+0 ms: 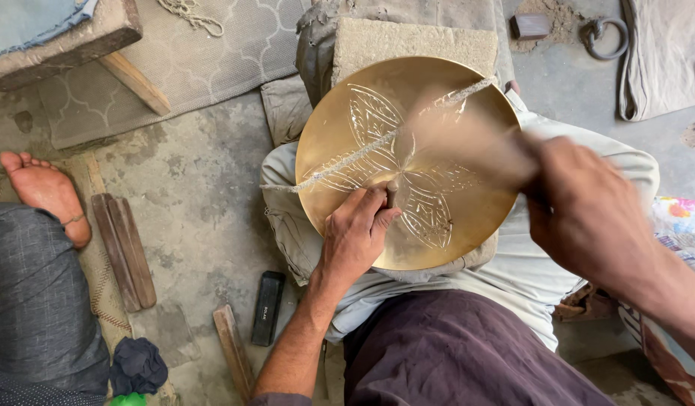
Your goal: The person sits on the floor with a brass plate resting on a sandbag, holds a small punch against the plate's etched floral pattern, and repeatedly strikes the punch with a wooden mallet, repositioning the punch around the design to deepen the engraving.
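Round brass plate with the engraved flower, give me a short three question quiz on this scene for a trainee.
1. True or false: the left hand rests on the round golden brass plate and pinches a small metal punch against its engraved flower.
2. Which hand is blurred? A) left B) right C) neither
3. Fill in: a twisted ____ crosses the plate's face on a slant.

Key
1. True.
2. B: the right hand, at the plate's right edge, is smeared, and so is whatever it grips.
3. Cord: the pale twisted cord runs from the lower left to the upper right rim.
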Motion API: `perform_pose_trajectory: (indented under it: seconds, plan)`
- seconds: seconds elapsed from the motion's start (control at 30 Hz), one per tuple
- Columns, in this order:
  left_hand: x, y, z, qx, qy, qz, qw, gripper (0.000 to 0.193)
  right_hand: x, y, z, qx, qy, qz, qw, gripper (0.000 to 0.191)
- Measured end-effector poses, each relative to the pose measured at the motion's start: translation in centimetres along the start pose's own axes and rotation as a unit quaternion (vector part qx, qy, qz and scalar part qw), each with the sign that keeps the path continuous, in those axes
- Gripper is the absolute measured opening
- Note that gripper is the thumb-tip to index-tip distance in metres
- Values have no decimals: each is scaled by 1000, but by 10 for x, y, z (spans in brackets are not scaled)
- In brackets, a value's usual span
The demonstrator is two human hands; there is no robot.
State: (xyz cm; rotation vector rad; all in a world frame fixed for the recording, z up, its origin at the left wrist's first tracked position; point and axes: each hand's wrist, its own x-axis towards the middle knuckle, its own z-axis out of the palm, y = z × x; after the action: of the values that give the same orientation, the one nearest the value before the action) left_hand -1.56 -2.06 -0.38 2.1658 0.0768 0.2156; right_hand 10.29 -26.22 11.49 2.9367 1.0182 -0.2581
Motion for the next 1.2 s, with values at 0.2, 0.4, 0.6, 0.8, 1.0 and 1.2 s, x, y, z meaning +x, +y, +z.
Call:
perform_pose_trajectory:
  seconds: [0.2, 0.4, 0.6, 0.8, 1.0, 1.2]
  plan:
    - [0, 1, -1, 3, -8, -4, 1000, 26, -5, -4, -1, 27, 10, -21, 999, 45]
    - [-1, 3, -3, -5, -1, 7, 1000, 26, -8, -4, 1, 9, 0, -7, 1000, 46]
    - [1, 7, -7, -13, -10, -5, 1000, 27, -9, -5, 1, -23, 24, -29, 999, 55]
    - [-10, 16, -9, -77, 98, -71, 990, 19, -3, 11, -6, -30, 0, -13, 999, 47]
    - [-18, 22, 12, -71, 134, -100, 983, 25, 5, 7, -18, 36, 74, -39, 996, 62]
    - [-19, 19, 17, -14, 152, -87, 984, 25, 22, -6, -33, -82, 89, -132, 984, 68]
